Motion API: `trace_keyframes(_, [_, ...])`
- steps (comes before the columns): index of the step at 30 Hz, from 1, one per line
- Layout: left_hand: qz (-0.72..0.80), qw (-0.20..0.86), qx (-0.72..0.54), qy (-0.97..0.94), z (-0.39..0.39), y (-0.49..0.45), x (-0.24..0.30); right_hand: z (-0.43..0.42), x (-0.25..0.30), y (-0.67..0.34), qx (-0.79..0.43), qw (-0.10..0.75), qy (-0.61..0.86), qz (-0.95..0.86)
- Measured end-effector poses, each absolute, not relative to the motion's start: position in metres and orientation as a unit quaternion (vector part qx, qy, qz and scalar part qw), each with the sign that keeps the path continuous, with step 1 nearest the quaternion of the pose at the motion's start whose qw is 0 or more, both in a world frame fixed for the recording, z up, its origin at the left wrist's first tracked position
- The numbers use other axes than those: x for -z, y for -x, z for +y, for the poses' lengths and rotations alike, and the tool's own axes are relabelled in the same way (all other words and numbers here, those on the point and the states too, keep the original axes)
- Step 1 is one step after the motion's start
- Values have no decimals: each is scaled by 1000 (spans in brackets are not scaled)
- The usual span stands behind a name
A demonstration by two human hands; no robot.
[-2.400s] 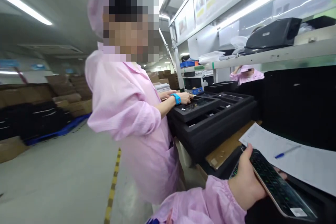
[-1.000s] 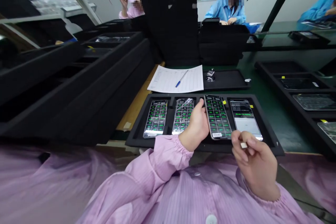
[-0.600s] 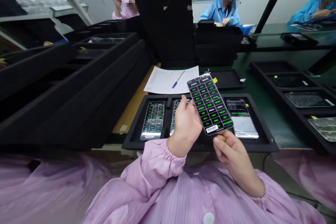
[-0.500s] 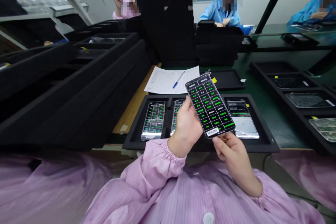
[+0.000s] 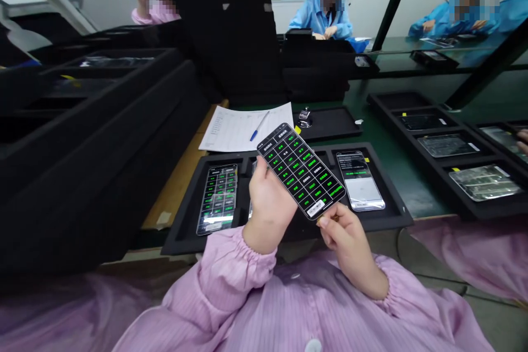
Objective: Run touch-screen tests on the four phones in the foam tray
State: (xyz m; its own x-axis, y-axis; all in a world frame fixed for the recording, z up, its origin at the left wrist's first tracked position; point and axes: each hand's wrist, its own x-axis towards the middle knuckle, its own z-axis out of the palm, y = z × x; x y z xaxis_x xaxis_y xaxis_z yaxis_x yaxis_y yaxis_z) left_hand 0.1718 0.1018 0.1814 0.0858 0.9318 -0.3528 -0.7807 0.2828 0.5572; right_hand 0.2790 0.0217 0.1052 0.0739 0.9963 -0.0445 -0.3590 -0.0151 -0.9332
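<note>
A lit smartphone screen (image 5: 300, 171), its dark display gridded with green characters, lies tilted in my left hand (image 5: 270, 198), which supports it from behind and along its left edge. At its bottom edge, my right hand (image 5: 344, 236) pinches a small golden-brown piece, perhaps a flex cable; the fingers hide most of it. Below them sits a black foam tray (image 5: 391, 214). In its left slot is a phone screen (image 5: 216, 198) with a similar green grid; its right slot holds another phone screen (image 5: 361, 182), partly white. A third one is mostly covered by my left hand.
Behind the tray lie a paper form (image 5: 231, 126) with a blue pen (image 5: 259, 126) and a shallow black tray (image 5: 330, 124). Tall black foam trays (image 5: 136, 121) stack up at left. At right, another foam tray (image 5: 416, 146) holds several screens. Co-workers sit across the bench.
My view has swung to the right, so the bench appears shifted left. The held screen has turned slightly more slanted; both hands keep the same hold.
</note>
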Motion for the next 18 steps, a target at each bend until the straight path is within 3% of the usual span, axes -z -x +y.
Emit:
trace_keyframes(6, [398, 656, -640, -35, 120, -161, -182, 10, -107, -284, -462, 608, 451, -462])
trace_keyframes(9, [406, 646, -643, -60, 129, -156, -186, 9, -110, -300, -433, 675, 412, -433])
trace_keyframes(12, [425, 705, -563, -73, 131, -165, -182, 18, -118, -329, -380, 750, 401, -364])
trace_keyframes(15, [455, 746, -470, -122, 127, -183, -171, 30, -126, -363, -424, 753, 402, -302])
trace_keyframes(18, [490, 707, -473, -191, 115, -194, -161, 35, -129, -388, -497, 732, 394, -249])
